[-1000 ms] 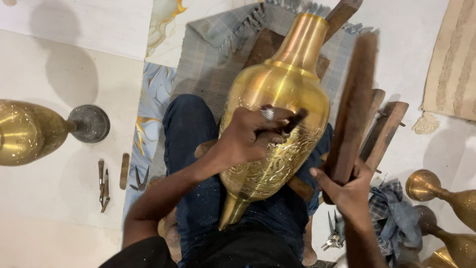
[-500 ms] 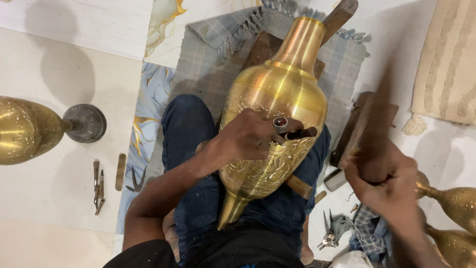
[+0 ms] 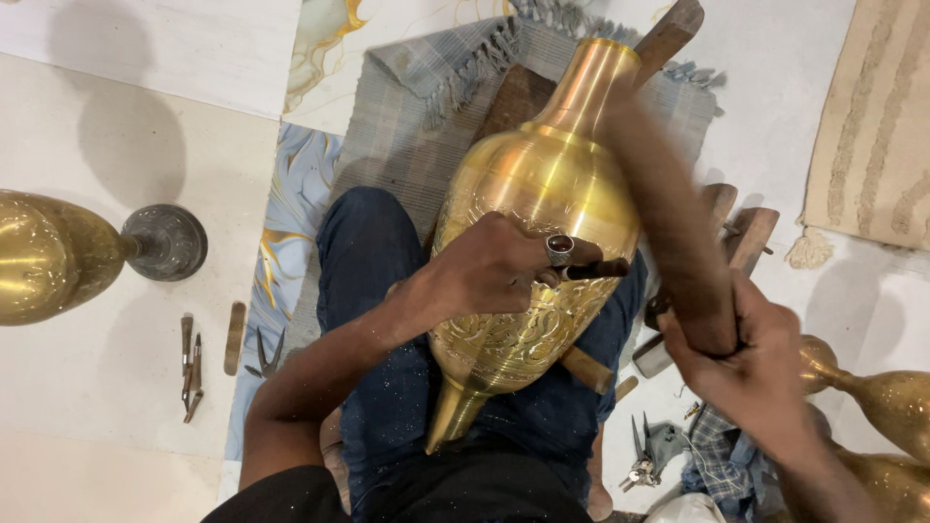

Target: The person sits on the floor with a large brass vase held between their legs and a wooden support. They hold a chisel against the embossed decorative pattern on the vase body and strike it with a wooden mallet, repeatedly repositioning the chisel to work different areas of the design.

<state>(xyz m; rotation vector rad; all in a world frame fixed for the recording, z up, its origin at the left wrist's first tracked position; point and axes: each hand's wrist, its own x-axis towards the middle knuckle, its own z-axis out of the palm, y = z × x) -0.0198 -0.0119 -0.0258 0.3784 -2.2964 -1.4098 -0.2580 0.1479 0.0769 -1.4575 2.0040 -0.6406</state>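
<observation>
Head view looks down at a person sitting on the floor with a big brass vase (image 3: 542, 213) lying across their lap. The vase is shiny gold, with a long neck pointing away from the person and its narrow foot pointing back at them. Curly patterns are cut into its lower side.

The left hand (image 3: 494, 271) rests on the belly of the vase. Its fingers are closed around a small dark chisel (image 3: 596, 269), whose tip pokes out to the right, and one finger wears a ring with a dark red stone (image 3: 560, 247).

The right hand (image 3: 746, 358) has its fingers wrapped tight around a long wooden mallet (image 3: 668, 223) (it looks blurry). The mallet slants up across the right side of the vase, near its neck.

A grey woven mat (image 3: 407, 126) with a fringe lies under the vase, and a wooden block (image 3: 513, 97) lies on it. On the pale floor to the left lies another brass vase (image 3: 58, 257) on its side with a dark round base. Some small hand tools (image 3: 192, 363) lie near it. More brass pieces (image 3: 872, 397) sit at the right, near pliers (image 3: 644, 450) and a checked cloth (image 3: 722, 455).
</observation>
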